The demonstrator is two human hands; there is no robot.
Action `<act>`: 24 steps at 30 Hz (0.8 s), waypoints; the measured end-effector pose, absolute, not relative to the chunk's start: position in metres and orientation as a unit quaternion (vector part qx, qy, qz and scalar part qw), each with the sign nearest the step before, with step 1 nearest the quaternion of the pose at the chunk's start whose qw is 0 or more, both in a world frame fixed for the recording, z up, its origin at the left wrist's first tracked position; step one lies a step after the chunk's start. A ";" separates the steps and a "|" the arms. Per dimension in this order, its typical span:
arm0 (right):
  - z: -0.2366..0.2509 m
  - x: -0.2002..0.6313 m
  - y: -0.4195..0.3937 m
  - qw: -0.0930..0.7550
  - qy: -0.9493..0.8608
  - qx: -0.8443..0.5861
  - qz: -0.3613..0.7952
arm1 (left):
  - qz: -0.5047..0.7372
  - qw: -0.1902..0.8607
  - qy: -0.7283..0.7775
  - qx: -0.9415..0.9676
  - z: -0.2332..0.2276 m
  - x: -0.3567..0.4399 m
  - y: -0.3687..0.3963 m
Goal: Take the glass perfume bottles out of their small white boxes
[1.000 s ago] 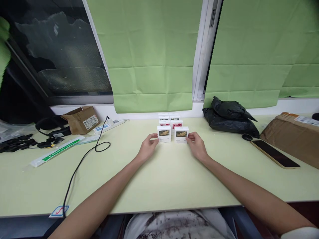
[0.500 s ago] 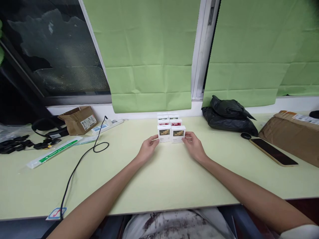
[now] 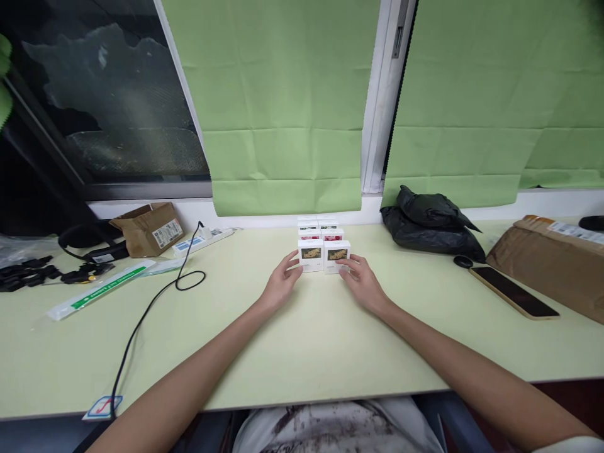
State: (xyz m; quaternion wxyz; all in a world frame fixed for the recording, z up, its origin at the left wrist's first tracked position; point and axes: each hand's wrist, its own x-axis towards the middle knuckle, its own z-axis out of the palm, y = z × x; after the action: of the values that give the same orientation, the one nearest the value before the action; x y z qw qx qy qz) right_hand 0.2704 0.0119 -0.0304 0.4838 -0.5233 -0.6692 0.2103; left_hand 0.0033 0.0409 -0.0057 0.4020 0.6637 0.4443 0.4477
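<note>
Two white boxes with yellow pictures stand upright side by side in the middle of the table: a left box (image 3: 311,255) and a right box (image 3: 335,253). Behind them is a row of white boxes with red pictures (image 3: 333,234), partly hidden, and behind that a row with dark green pictures (image 3: 329,224). My left hand (image 3: 281,281) lies at the left box's left side, fingertips at its edge and thumb near its lower front corner. My right hand (image 3: 364,284) has its fingers apart, a fingertip in front of the right box's face and the thumb near its lower edge.
A black plastic bag (image 3: 431,229), a phone (image 3: 514,292), a small dark round object (image 3: 463,262) and a cardboard box (image 3: 552,264) lie to the right. Leftward are an open carton (image 3: 148,229), a power strip (image 3: 207,241), a looping black cable (image 3: 155,302) and a green-white packet (image 3: 101,289).
My right hand has shifted slightly left, its fingers moving from the right box's side to its front. The left hand stays nearly in place. The camera view has tilted a little.
</note>
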 end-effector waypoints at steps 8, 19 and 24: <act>-0.035 0.275 0.019 0.436 -0.688 -0.540 0.215 | 0.441 0.392 0.441 0.677 -0.008 0.000 0.043; -0.037 0.274 0.027 0.401 -0.706 -0.549 0.199 | 0.424 0.416 0.412 0.691 -0.012 -0.001 0.055; -0.038 0.273 0.030 0.373 -0.712 -0.559 0.204 | 0.422 0.432 0.405 0.687 -0.012 0.001 0.061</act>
State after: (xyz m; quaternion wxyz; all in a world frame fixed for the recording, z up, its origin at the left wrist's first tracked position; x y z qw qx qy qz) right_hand 0.2730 0.0301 -0.0376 0.3734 -0.5590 -0.7118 0.2036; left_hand 0.0013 0.0609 -0.0124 0.4318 0.6866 0.4051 0.4218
